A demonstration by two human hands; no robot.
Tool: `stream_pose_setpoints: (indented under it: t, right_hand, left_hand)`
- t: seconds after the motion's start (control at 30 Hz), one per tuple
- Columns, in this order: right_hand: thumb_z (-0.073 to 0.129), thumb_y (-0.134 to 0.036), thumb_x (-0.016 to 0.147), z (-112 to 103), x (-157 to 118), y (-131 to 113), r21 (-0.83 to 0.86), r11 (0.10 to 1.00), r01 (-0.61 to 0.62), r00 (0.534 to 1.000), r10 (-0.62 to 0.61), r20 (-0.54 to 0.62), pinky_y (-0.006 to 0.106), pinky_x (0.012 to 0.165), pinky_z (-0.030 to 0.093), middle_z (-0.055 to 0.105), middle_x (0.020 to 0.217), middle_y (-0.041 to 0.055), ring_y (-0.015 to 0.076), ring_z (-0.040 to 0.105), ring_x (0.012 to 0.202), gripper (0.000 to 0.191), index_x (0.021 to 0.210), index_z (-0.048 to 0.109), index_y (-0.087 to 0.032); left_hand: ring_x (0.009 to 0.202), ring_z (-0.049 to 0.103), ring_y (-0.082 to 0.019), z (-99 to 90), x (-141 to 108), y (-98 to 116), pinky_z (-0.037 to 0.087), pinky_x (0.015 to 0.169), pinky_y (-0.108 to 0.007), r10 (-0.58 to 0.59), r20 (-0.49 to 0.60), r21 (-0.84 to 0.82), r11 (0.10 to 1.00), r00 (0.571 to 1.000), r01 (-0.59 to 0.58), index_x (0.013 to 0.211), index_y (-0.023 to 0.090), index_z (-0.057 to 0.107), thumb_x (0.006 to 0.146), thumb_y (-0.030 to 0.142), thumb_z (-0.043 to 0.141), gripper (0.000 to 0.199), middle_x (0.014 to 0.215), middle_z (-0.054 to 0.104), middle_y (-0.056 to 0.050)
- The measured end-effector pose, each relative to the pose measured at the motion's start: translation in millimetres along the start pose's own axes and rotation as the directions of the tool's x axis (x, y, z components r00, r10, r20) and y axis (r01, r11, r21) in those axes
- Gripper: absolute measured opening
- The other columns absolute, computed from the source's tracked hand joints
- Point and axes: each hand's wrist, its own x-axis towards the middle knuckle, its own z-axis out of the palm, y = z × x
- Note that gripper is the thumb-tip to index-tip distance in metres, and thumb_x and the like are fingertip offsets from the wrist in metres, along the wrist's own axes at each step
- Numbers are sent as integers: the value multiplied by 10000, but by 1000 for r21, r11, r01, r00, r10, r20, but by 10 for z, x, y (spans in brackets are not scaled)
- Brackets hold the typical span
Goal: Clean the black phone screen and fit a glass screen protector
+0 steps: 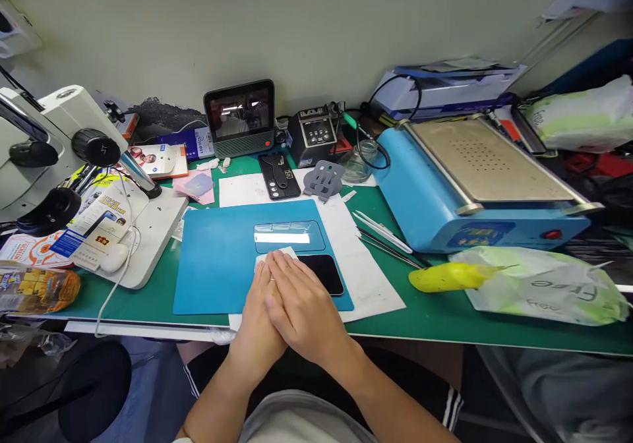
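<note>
Landmark: one blue mat (212,258), lying flat on a green table (425,318), partly over white paper (373,291).

On the mat:
- One phone (324,275), dark screen up, at the mat's near right part; its left end is covered by the hands.
- One clear sheet (316,237) with a dark outline, at the mat's far right part, just beyond the phone; a bright white strip shows within it.
- One white tissue (284,252), mostly covered, showing past the fingertips.
- Left hand (260,324) and right hand (306,308), laid together over the mat's near edge, fingers straight and close, the right partly over the left. Whether either grips the tissue cannot be told.

Beyond the mat:
- One black phone case (279,176), on paper.
- One grey stand (324,180), just beside the case.
- One small display (241,117), upright, screen facing the mat.

Right of the mat:
- Several slim tools (388,240), lying slantwise.
- One large blue machine (479,189) with a metal top plate.
- One yellow bottle (445,277), on its side against a tissue packet (548,291).

Left of the mat:
- One white microscope (64,117) with black knobs.
- One snack packet (39,288), farther out.
</note>
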Motion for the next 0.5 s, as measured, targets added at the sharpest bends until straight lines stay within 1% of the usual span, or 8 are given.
stream_pose_setpoints:
  t: [0.1,0.2,0.33,0.4,0.47,0.5]
  right_hand:
    - [337,-292,1031,39,78,-88,24,999,32,999,-33,24,505,1177,481,587,1467,245,331,572,1388,570,1410,584,54]
    - [341,-306,1039,34,97,-139,63,996,57,997,-61,51,491,1179,480,596,1463,231,322,580,1382,566,1407,594,41]
    - [376,-321,1035,-24,-20,-218,64,994,87,993,-92,74,530,1174,481,549,1498,255,350,551,1405,584,1439,549,64]
    - [395,-329,1030,-65,-113,-250,55,993,102,991,-106,79,548,1164,488,530,1509,270,364,538,1414,596,1448,532,74]
    - [409,-338,1026,-110,-204,-253,62,991,117,989,-122,84,541,1158,497,518,1520,263,359,529,1423,601,1457,526,65]
    - [415,-341,1025,-135,-245,-240,72,990,122,988,-128,85,532,1159,499,515,1526,253,350,525,1428,600,1463,524,53]
  left_hand:
    - [1522,413,-291,46,-76,-113,402,1253,-495,-51,-60,-16,999,997,50,1612,114,294,1039,282,429,613,1633,433,-162]
    - [1502,445,-298,70,-144,-118,405,1245,-504,-99,-72,24,995,993,101,1585,103,353,1047,318,421,583,1608,467,-174]
    - [1521,415,-300,11,-278,-2,390,1251,-502,-98,-74,102,989,992,106,1586,95,355,1049,334,424,592,1630,430,-184]
    - [1519,418,-301,-20,-360,80,394,1251,-488,-79,-53,140,986,995,86,1588,86,353,1040,319,436,601,1638,414,-191]
    - [1514,424,-307,-8,-427,173,396,1251,-482,-82,-31,166,982,996,86,1595,70,339,1030,277,442,610,1635,415,-203]
    - [1517,417,-314,20,-449,225,390,1256,-487,-101,-27,171,980,994,104,1606,65,317,1027,255,439,621,1636,411,-206]
